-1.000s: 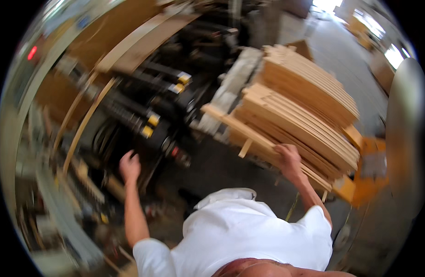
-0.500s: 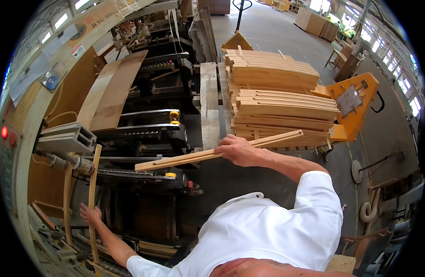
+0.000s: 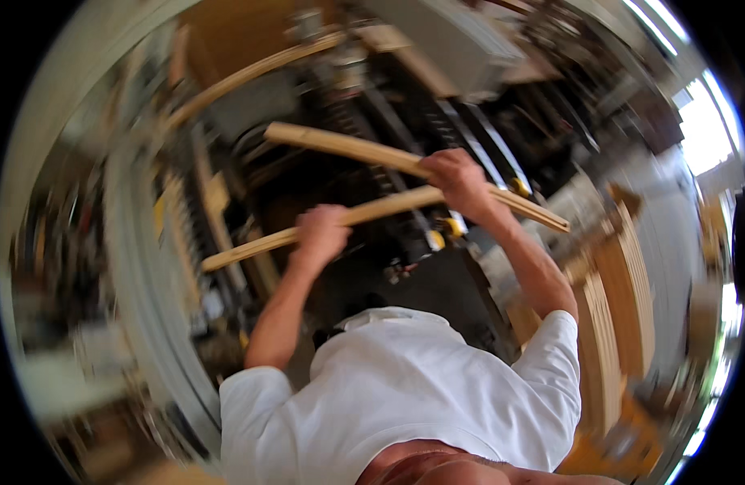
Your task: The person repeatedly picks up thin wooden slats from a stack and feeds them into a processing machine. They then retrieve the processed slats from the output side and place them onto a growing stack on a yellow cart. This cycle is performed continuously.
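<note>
My left hand (image 3: 322,234) is closed around a long, pale wooden strip (image 3: 251,249), slanting up to the right in front of me. In my right hand (image 3: 461,184) is a second wooden strip (image 3: 340,147), sloping down to the right, its far end beyond my wrist. The right end of the first strip reaches my right hand; whether the two strips touch there I cannot tell. Both are over the machine's black rails (image 3: 396,121). A further curved-looking strip (image 3: 251,79) lies by the machine's clamp (image 3: 348,71), blurred by motion.
Yellow-capped rail ends (image 3: 449,229) stick out just beyond the strips. At the right are stacked wooden strips (image 3: 603,356) and an orange pallet truck (image 3: 619,444). A long grey machine beam (image 3: 150,315) runs along my left. A pale panel (image 3: 445,40) shows at the top.
My view has swung left. My left hand has closed on a strip and moved it away from the clamp. My right hand still holds its strip, now brought over beside the other.
</note>
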A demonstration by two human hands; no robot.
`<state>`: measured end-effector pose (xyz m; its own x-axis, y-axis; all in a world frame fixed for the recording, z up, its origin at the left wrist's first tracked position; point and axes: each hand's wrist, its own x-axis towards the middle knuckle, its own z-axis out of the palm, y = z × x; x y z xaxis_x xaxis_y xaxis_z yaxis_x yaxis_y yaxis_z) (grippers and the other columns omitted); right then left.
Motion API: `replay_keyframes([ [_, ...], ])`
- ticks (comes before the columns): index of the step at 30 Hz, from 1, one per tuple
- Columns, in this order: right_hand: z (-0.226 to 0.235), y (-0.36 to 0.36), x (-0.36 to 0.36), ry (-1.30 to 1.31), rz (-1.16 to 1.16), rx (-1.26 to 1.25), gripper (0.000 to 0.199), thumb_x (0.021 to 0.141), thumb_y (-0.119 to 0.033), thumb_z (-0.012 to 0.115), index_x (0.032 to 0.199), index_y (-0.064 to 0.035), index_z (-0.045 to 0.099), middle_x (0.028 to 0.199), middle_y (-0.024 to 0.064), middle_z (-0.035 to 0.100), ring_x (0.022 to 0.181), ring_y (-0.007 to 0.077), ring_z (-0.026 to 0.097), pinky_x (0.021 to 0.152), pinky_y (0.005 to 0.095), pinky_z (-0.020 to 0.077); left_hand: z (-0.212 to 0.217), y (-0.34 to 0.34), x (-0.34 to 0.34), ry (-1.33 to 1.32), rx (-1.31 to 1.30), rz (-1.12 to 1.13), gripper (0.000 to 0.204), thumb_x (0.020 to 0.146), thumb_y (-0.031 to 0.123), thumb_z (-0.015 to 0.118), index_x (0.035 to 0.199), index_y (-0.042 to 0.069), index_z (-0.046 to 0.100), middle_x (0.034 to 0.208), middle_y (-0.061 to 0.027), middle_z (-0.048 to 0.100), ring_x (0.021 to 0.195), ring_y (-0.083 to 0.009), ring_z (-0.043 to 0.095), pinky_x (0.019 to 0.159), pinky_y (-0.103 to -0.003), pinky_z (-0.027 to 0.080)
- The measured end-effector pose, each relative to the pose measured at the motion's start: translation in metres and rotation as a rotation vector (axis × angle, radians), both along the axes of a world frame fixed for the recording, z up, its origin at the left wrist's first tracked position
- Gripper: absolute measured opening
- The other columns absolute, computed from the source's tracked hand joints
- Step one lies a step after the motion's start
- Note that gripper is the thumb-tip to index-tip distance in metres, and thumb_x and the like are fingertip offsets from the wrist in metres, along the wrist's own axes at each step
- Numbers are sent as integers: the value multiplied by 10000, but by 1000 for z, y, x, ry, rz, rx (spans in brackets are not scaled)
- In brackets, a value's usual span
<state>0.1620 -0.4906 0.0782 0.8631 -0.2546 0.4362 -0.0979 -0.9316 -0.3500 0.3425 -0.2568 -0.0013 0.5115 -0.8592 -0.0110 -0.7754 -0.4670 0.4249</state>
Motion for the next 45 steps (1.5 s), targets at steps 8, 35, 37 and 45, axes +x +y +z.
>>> replay_keyframes([
  [8,-66,21,206,17,480,21,265,829,-72,633,1087,-92,691,1010,114,656,981,349,585,877,444,486,1,53,-135,317,209,104,292,795,244,741,1040,103,669,1020,-147,646,1030,-356,615,872,-487,481],
  [35,-129,37,370,-115,329,-395,168,831,-134,571,948,-162,688,891,65,673,907,276,651,791,428,465,-8,189,-224,381,207,742,266,761,221,750,1006,123,714,986,-125,694,984,-345,638,836,-451,501],
  [37,-129,38,371,-116,316,-399,177,833,-133,569,958,-164,690,893,63,673,910,278,651,794,434,462,-2,194,-232,470,337,757,287,742,227,758,1000,110,710,968,-142,687,996,-356,629,851,-463,502],
  [45,-129,38,372,-32,281,-400,204,841,-140,585,1012,-178,689,980,59,681,970,284,645,835,448,460,17,234,-281,477,355,949,367,737,287,778,1048,102,716,1018,-156,694,1005,-337,642,867,-434,503],
])
